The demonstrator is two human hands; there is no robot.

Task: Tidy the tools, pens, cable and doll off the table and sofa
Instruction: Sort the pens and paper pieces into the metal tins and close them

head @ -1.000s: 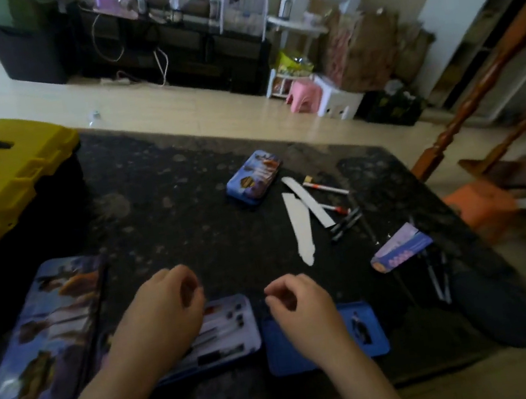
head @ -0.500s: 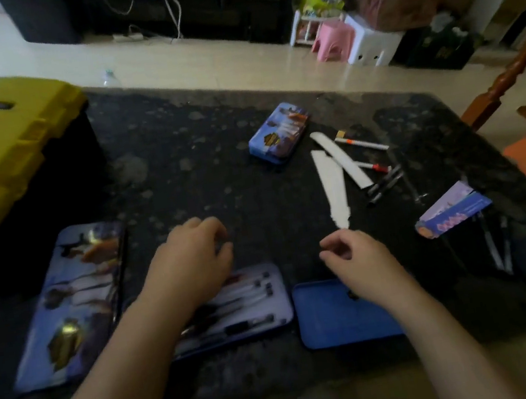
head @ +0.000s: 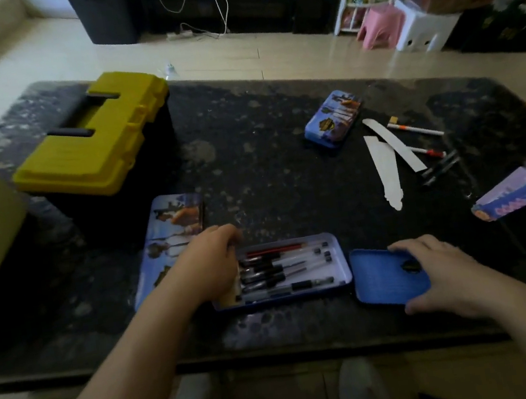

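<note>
Blue lid (head: 381, 280): right hand (head: 444, 272) grips | pen tin (head: 344, 269): left hand (head: 210, 267) inside

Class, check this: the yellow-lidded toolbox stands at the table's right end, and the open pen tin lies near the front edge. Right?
No. The head view shows the toolbox at the left end of the table; the pen tin is near the front edge.

Dark speckled table (head: 268, 171): yellow-lidded toolbox (head: 93, 135) far left. Along the near edge, side by side: printed lid (head: 170, 225), open tin (head: 345, 277) of pens (head: 281, 269), blue tray (head: 381, 280). Small closed tin (head: 333, 118) far right of centre, two white paper strips (head: 384, 168) and loose pens (head: 414, 129) just beside it; purple-blue card (head: 511, 198) near right edge
</note>
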